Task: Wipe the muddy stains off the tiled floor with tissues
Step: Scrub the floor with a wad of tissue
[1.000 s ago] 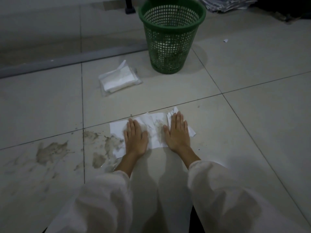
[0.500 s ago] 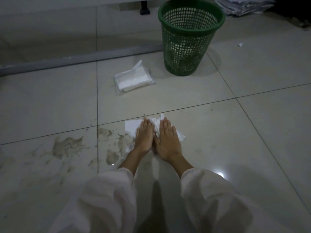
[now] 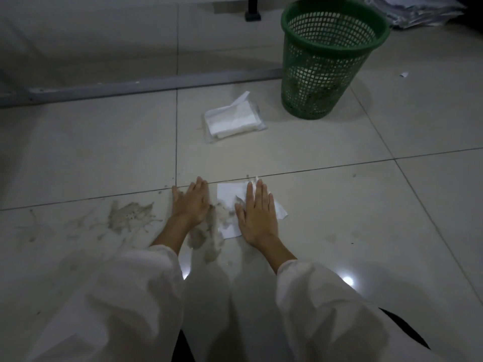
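pale tiled floor fills the dim view. green mesh bin stands at the far right, something soiled dimly showing through its lower wall. opened tissue pack lies just left of it. muddy stains spread at near left. left hand lies flat, fingers straight; right hand presses flat on a soiled tissue, partly hidden beneath it.

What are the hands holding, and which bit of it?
Nothing is gripped. The right hand lies flat, pressing the right part of the tissue to the floor. The left hand lies flat on the muddy tile beside it.
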